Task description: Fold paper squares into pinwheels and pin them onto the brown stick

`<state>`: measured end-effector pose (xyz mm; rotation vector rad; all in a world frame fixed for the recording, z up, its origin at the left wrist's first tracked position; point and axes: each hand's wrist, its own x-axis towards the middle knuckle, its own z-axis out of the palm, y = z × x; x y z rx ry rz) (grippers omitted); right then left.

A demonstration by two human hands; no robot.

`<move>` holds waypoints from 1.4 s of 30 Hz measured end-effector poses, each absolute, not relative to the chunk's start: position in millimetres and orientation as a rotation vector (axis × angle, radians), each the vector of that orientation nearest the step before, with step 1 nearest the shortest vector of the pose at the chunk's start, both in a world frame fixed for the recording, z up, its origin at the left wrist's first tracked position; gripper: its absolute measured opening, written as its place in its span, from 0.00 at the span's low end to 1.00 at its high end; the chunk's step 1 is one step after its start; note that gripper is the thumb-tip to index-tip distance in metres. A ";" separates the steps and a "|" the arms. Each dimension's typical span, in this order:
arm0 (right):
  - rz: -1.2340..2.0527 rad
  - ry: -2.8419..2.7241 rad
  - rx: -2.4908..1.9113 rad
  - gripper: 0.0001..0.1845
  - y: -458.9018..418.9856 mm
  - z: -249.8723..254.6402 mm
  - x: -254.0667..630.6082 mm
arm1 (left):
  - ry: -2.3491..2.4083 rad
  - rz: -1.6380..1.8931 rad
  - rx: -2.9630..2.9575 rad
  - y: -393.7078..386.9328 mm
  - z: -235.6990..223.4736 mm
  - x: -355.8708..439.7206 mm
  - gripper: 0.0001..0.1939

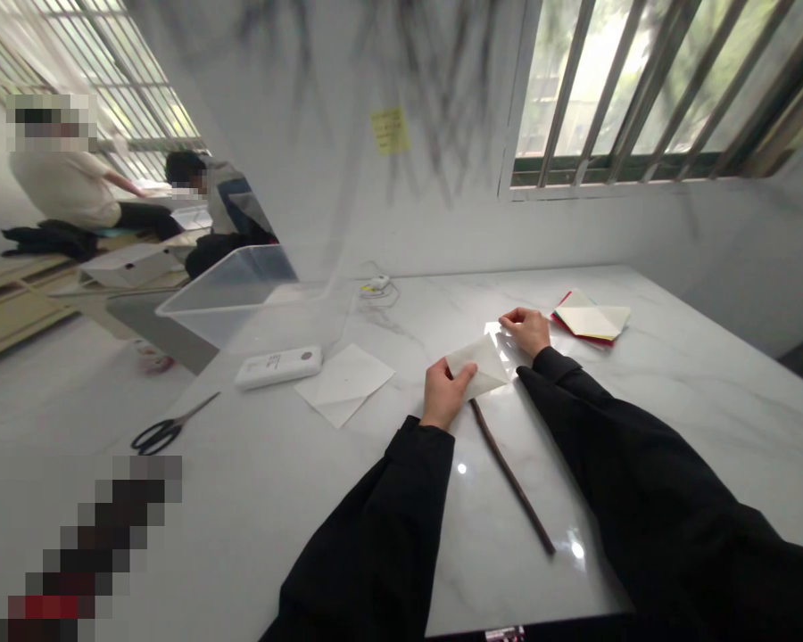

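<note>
My left hand (445, 392) is closed on a cream sheet of paper (485, 364), its thumb lying across the top. To the right of the sheet, my right hand (527, 330) is closed with its fingertips together. Whatever is between those fingertips, if anything, is too small to make out. A thin dark brown stick (514, 481) lies on the table, its far end by the lower edge of the held sheet. Left of my left hand, a creased pale square of paper (348, 379) rests flat.
Beyond my right hand lies a stack of coloured paper (592, 319). To the left are a white oblong case (281, 366), scissors (167, 434) and a clear plastic bin (220, 308). A thin cable (378, 285) lies near the wall. Two people (60, 178) sit in the background.
</note>
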<state>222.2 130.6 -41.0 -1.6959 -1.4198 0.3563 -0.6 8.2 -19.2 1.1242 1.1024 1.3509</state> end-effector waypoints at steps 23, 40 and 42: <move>0.980 -1.332 -1.066 0.21 6.8 -7.0 205.8 | 1.102 1.278 1.165 4.6 -15.2 0.4 0.17; 0.488 -1.810 -1.082 0.07 4.2 -23.0 199.7 | 1.060 1.250 1.192 2.1 -11.1 3.2 0.19; 0.503 -1.799 -1.079 0.08 3.6 -22.2 198.8 | 1.053 1.250 1.203 1.8 -10.3 3.3 0.19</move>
